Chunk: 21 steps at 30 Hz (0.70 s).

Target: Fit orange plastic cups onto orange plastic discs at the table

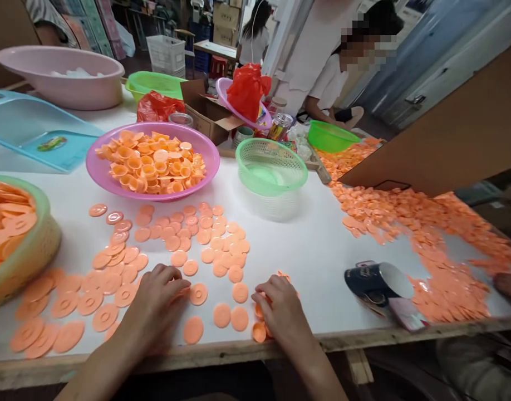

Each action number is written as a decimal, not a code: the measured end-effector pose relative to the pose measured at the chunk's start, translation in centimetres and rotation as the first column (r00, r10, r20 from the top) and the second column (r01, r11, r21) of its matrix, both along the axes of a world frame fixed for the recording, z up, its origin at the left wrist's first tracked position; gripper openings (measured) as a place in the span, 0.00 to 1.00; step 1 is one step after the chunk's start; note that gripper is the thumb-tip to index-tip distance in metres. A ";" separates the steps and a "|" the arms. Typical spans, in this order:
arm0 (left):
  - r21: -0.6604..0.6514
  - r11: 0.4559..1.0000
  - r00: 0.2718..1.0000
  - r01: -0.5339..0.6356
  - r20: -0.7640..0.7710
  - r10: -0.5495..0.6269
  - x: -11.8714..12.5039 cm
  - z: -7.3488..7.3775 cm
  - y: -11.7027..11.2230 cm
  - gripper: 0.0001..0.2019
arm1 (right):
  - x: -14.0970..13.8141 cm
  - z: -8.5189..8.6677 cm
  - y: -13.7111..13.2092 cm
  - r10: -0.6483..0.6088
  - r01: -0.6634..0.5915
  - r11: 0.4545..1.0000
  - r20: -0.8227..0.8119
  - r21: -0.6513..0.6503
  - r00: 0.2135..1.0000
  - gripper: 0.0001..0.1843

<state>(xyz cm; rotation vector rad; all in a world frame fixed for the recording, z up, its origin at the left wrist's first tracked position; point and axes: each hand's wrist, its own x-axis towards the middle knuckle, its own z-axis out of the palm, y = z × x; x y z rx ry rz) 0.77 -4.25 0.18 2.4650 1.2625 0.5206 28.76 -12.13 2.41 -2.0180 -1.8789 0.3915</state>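
My left hand (161, 298) is low over the table, fingers bent and closed near a flat orange plastic disc (198, 294); what they hold, if anything, is hidden. Many similar round discs with raised rings lie spread around it, some overlapping. My right hand (283, 309) is curled over a small group of orange plastic cups (259, 332) near the front edge, its fingers closed on them and partly covering them. Two plain discs (231, 317) lie between my hands.
Beyond the discs stands a pink basin (214, 161) heaped with orange cups. A green basket (50, 239) of orange pieces is at left, a green colander (272, 167) behind my right hand. A dark mug (364, 281) lies tipped at right, near piled orange pieces (447, 278). A person (322, 89) sits beyond.
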 end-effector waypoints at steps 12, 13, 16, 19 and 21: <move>-0.011 1.000 1.000 -0.015 0.007 0.015 2.5 -0.6 -1.1 0.10 | 0.6 1.5 -0.7 0.012 0.003 0.979 0.070 -0.205 0.997 0.08; -0.011 1.000 0.999 -0.022 0.023 0.022 2.4 -0.7 -1.1 0.10 | 0.4 1.4 -0.8 0.023 0.000 0.976 0.103 -0.219 0.994 0.10; -0.021 0.999 0.998 -0.025 0.055 0.026 2.3 -0.9 -1.2 0.09 | -0.1 1.0 -0.7 0.012 0.016 0.981 0.144 -0.193 0.990 0.14; -0.039 0.999 0.998 -0.026 0.064 0.028 2.3 -1.0 -1.1 0.08 | -1.3 1.3 0.3 -0.043 0.037 0.992 -0.048 -0.122 0.998 0.13; -0.043 0.999 0.996 -0.034 0.075 0.037 2.3 -1.0 -1.1 0.08 | -2.8 1.7 1.3 -0.069 0.039 0.992 -0.263 -0.117 0.962 0.11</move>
